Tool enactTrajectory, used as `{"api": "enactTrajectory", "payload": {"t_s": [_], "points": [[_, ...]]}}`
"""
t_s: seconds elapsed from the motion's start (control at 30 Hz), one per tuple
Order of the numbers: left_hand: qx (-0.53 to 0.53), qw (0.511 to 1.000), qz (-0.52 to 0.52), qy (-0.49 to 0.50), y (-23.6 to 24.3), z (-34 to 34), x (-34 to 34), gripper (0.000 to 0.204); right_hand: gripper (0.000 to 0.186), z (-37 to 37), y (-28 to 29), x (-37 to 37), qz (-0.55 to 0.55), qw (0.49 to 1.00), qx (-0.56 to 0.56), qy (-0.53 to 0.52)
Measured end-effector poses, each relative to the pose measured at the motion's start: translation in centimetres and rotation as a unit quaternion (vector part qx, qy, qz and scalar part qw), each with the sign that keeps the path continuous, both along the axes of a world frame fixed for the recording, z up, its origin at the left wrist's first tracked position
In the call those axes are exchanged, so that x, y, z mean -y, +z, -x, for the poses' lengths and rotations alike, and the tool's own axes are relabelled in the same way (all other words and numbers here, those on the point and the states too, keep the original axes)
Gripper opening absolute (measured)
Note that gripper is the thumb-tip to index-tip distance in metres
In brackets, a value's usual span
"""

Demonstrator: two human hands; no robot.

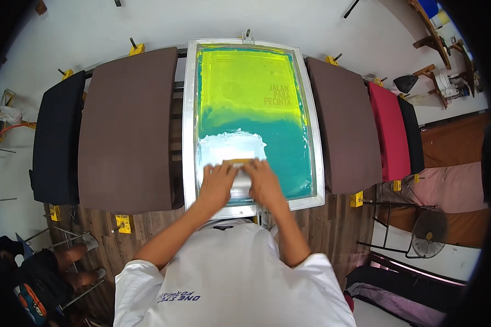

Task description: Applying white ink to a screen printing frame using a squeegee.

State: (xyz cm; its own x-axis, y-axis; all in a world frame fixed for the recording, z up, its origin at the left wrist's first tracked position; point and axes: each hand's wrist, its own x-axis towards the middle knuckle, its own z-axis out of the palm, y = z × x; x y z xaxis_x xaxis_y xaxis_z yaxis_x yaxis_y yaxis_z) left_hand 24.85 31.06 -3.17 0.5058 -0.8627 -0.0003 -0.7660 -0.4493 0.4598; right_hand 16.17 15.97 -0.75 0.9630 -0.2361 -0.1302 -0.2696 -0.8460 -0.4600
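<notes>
In front of me lies a silkscreen frame [315,136] with a silver metal border. Its mesh is yellow-green at the far end and teal toward me, with faint printed lettering on the yellow part. White ink [232,143] covers a patch at the near left of the mesh. My left hand [218,182] and my right hand [262,181] grip a squeegee [240,162] from both sides, fingers curled over its top. A yellowish edge shows between the hands. The squeegee's blade is hidden from me.
Brown fabric-covered boards [128,131] [343,125] flank the frame. Farther out are black boards [59,139] and a red one [388,131]. Yellow clamps [123,223] sit at their ends. A fan [429,234] stands at right; a seated person [54,272] is at lower left.
</notes>
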Motion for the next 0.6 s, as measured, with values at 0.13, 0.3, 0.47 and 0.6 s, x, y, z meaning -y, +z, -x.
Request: {"api": "enactTrajectory", "payload": {"t_s": [0.13,0.3,0.47,0.6], "points": [[-0.024,0.999,-0.002,-0.036,1.2,4.8,-4.1,0.062,0.06,5.1,1.6,-3.8,-0.033,0.999,-0.035,0.013],[-0.094,0.995,-0.033,-0.028,3.9,1.9,-2.0,0.047,0.053,2.4,4.7,-1.8,-0.04,0.994,-0.102,0.03],[-0.005,0.993,0.104,0.057,1.0,-4.2,1.8,0.037,0.043,-4.8,2.1,2.1,0.035,0.998,-0.012,0.051],[-0.033,0.997,0.031,0.056,0.6,-2.8,1.0,0.042,0.051,-3.5,0.6,1.3,0.026,0.999,-0.004,0.048]]}}
